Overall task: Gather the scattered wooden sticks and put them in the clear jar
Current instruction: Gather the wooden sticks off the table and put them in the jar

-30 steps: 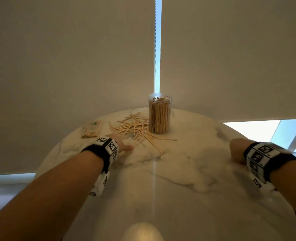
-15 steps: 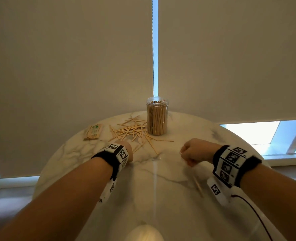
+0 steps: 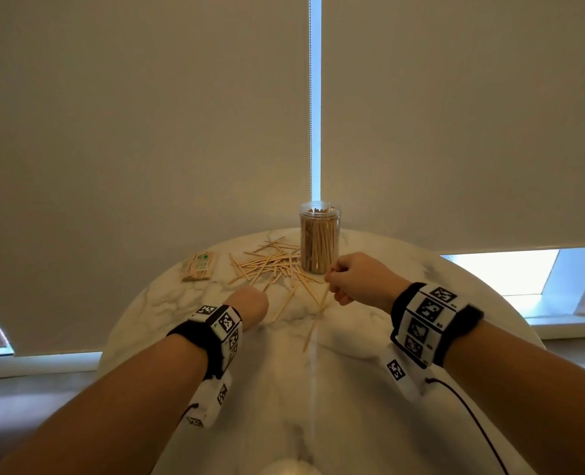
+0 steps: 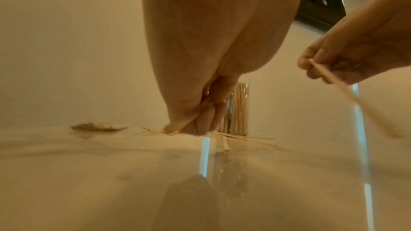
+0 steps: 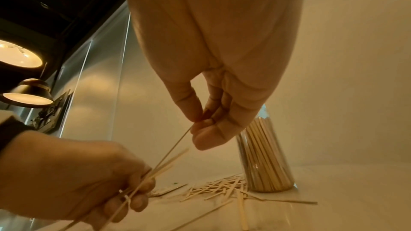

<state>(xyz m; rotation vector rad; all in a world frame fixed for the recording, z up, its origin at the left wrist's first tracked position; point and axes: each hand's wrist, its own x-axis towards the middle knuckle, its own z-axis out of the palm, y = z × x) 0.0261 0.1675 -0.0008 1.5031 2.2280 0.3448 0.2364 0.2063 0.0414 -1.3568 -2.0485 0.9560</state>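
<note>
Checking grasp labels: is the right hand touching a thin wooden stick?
Touching. The right wrist view shows the right hand pinching a thin wooden stick.

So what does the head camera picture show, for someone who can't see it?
A person's right hand pinches a thin wooden stick just in front of a clear jar packed with sticks. Their left hand reaches into the scattered sticks on a round marble table. A small packet lies farther left.

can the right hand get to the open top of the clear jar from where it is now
Probably yes. The right hand, pinching one thin wooden stick, is just in front of the clear plastic jar, whose mouth is uncovered. Nothing stands between them; the left hand is off to the side, though the jar looks nearly full.
</note>
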